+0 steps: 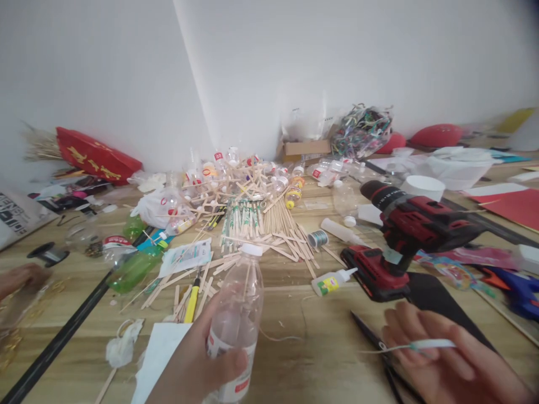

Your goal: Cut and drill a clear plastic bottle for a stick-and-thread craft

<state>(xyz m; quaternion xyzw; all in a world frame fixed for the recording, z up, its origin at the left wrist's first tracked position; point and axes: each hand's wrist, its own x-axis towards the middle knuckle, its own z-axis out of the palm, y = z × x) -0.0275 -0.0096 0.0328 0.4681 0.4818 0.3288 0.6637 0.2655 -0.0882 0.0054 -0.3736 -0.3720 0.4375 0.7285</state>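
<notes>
My left hand [196,362] is wrapped round a clear plastic bottle [241,306] with a white cap, held upright above the table. A thin stick seems to run inside the bottle, and another crosses just by its cap. My right hand [467,367] is turned palm up with its fingers curled. In it rests a small white strip [438,343], with a thread tied on its left end by a greenish knot. Black scissors [381,348] lie just left of that hand. A fine string trails on the wood to the right of the bottle.
A red and black cordless drill [404,235] stands upright beyond my right hand. A small glue bottle [332,281], a spool of thread [318,239] and many wooden sticks [280,216] lie mid-table. A yellow cutter [192,300] lies left. Another person's hand [23,278] is at the left edge.
</notes>
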